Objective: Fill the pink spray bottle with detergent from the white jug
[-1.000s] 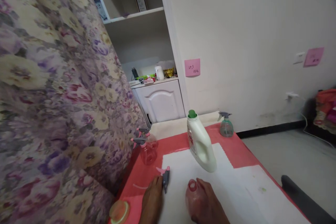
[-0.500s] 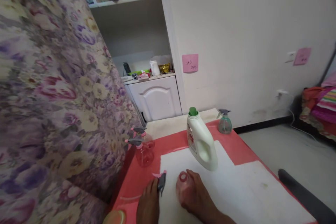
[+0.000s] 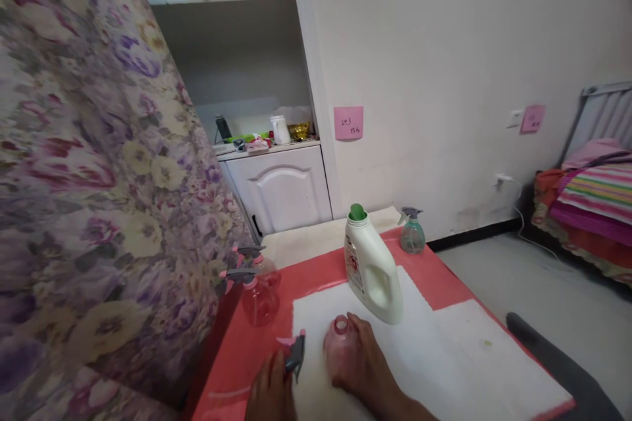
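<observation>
Shifted left and lower since a second ago, both hands and load. Open-necked pink bottle (image 3: 338,348) on white mat (image 3: 444,355), wrapped by right hand (image 3: 363,362). Spray head (image 3: 295,353) pinched in left hand (image 3: 269,391), just beside. Probably refitting; needs aligning over the neck. Detergent jug (image 3: 370,270) behind.

The pink note's (image 3: 348,123) writing is too small to read, and the bottom edge crops the left hand (image 3: 269,389).

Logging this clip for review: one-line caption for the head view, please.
Left hand holds a spray trigger head, right hand grips an open pink bottle beside a white detergent jug.
</observation>
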A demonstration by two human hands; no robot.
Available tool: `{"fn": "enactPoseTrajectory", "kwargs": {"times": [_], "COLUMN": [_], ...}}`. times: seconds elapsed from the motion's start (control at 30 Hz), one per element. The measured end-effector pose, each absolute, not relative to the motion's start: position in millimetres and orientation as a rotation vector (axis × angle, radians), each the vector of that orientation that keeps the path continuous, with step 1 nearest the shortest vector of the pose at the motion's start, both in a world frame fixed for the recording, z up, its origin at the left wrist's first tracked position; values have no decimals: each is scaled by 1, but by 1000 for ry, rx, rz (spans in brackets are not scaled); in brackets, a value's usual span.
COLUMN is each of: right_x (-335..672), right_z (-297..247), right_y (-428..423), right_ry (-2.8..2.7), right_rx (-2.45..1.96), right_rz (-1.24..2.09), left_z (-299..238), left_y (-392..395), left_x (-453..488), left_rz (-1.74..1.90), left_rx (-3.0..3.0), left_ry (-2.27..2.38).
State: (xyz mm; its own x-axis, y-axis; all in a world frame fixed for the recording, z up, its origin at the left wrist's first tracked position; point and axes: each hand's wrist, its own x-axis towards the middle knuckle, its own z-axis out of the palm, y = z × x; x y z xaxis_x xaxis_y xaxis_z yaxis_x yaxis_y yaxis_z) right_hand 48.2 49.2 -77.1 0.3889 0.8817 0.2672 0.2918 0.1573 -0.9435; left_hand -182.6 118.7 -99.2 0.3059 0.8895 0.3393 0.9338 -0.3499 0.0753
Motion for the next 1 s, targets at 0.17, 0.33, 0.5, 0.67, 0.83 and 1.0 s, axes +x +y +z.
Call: {"fn": "enactPoseTrajectory", "kwargs": {"times": [0.17,0.33,0.5,0.67,0.83,1.0], "right_x": [43,42,52,66,82,92], "right_z": [-91,-93,-87,-89,-105,-108], "right_y": [51,50,44,39,43,33], "right_ry": [-1175,-1194,-1324,-1347,-1415,-1411], "right_rx": [-1369,-1380,-1268,-1151,-1156,-1233], "right_rz": [548,488,548,571,577,508], "left_z": [-95,-104,-112,-105,-110,-119], "left_y": [117,107,94,94,99,105], "left_x": [-185,-167,-130,-111,-105,-99], "left_rz": [-587,-981,-1353,-1479,-1417,-1411], "left_rx": [-2472,-2657,-2782,-2842,-2874,-2776], "left_ry": [-1699,-1625,-1724,-1865,-1816,-1682]}}
